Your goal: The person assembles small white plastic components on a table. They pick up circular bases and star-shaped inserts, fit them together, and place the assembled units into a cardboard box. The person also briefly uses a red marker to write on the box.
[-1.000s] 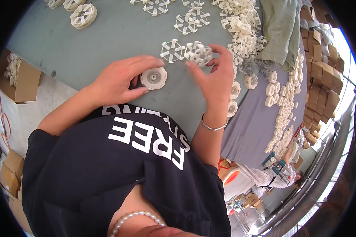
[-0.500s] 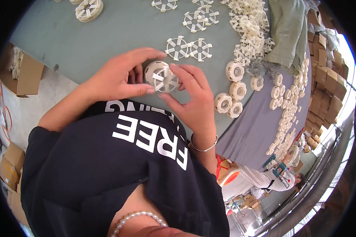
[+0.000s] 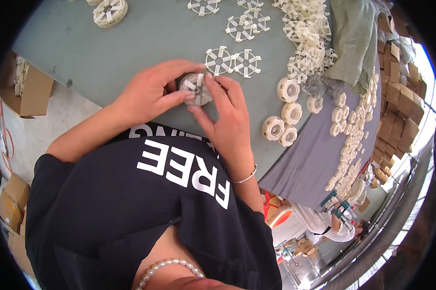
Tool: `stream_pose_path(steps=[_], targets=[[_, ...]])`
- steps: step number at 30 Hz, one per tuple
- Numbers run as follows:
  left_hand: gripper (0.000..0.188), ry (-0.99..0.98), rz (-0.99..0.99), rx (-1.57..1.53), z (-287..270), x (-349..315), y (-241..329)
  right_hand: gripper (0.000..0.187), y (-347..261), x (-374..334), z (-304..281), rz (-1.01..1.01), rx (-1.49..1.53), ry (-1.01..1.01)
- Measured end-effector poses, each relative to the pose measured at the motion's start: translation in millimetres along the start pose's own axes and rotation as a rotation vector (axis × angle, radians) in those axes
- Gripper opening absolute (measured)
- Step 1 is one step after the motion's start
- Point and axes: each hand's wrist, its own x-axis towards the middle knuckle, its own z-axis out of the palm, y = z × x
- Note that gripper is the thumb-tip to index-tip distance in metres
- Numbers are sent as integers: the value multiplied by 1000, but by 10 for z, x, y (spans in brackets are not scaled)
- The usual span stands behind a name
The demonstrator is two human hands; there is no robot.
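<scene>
Over the near part of the table, my left hand [image 3: 145,92] is closed around a round off-white plastic housing [image 3: 182,83], thumb along its near side. A spoked plastic ring [image 3: 197,91] lies against the top of that housing, slightly blurred. The fingers and thumb of my right hand [image 3: 227,113] grip the ring's right edge. Much of the housing is hidden by the ring and my fingers. Just beyond my hands, two loose spoked rings, a left one [image 3: 220,61] and a right one [image 3: 247,63], lie flat side by side.
Several round housings [image 3: 291,113] stand to the right on the grey-green table [image 3: 106,53]. Farther back are a heap of spoked rings [image 3: 307,34] and a green cloth [image 3: 351,43]. A finished-looking wheel [image 3: 110,13] sits far left. An open carton [image 3: 36,92] stands beside the table; another person [image 3: 324,222] is at right.
My right hand has moved slightly left and brought the spoked ring from a tilt over the housing to lie nearly flat on it. My left hand stays in place.
</scene>
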Motion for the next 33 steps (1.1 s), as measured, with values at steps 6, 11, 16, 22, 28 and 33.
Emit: stream_pose_path(steps=[6, 11, 16, 22, 28, 33], targets=[[62, -31, 125, 165, 30, 28, 95, 65, -81, -7, -67, -45, -199, -84], [58, 318, 127, 448, -472, -17, -277, 55, 582, -144, -687, 254, -524, 344], [64, 479, 139, 552, -571, -38, 91, 46, 619, -211, -688, 240, -793, 203], [84, -32, 283, 502, 163, -68, 109, 39, -24, -157, -281, 24, -297, 98], [79, -138, 301, 484, 166, 49, 63, 34, 683, 349, -332, 6, -261, 239], [66, -89, 225, 316, 51, -48, 66, 32, 461, 168, -289, 503, 402, 333]])
